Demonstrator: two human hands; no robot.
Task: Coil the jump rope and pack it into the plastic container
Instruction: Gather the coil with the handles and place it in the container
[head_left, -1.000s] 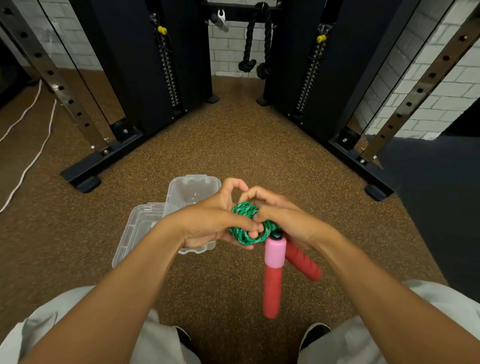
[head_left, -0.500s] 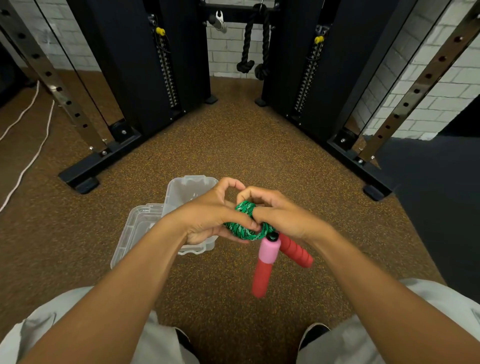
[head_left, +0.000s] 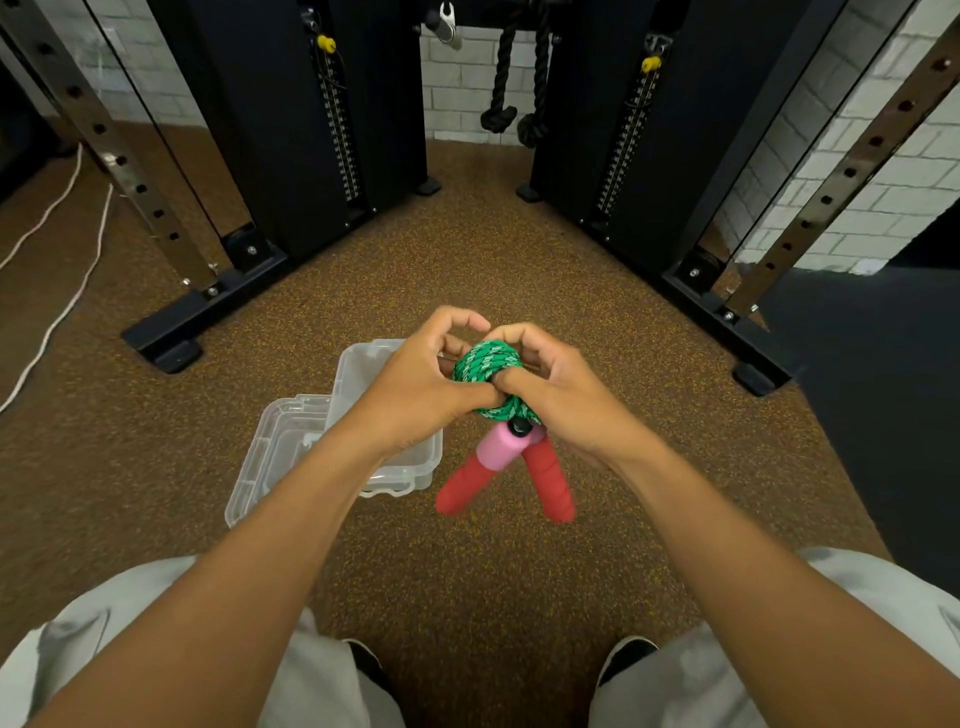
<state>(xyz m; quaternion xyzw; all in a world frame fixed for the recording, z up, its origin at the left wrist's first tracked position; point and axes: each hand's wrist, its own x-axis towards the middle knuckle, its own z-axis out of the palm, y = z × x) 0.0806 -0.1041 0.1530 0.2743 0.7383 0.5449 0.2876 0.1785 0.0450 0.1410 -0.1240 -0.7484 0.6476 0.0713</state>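
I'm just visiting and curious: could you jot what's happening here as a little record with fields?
place: gym floor
left hand: gripping green rope coil
right hand: gripping the same coil
handles: two, red, dangling below the coil
plastic container: open, on floor, below the left hand
lid: beside container
rope in container: not yet

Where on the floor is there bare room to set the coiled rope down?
Bare carpet lies between the two black machine bases, and more between the open container and the shoes. Crowded: under the hands, where the red handles hang beside the container and its lid.
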